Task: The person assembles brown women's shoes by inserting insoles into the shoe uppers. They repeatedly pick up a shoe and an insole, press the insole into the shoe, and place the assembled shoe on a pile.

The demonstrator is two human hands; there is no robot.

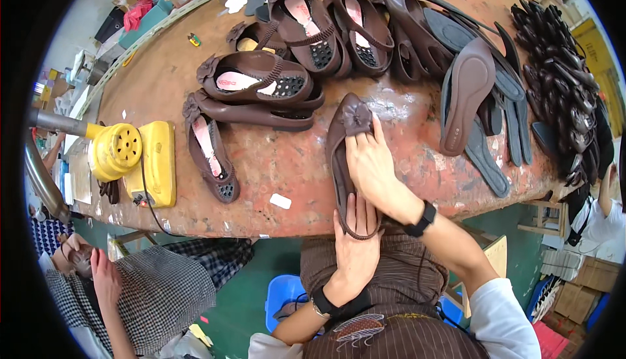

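Observation:
A dark brown flat shoe (337,157) with a flower on its toe lies at the table's front edge, toe pointing away from me. My right hand (373,166) reaches in from the right, its fingertips tucked into the shoe's opening just below the flower. At the heel end, my left hand (357,248) grips the shoe, fingers inside and thumb along the outer left side. The inside of the shoe is mostly covered by my hands. Left of it lies another brown shoe (199,134) with a pink insole.
Stacked brown strap shoes (312,29) stand farther back on the worn table (287,157). To the right are grey and brown insoles (471,91) and a dark heap of shoe parts (557,85). A yellow machine (156,163) stands left. Another person (150,287) sits at lower left.

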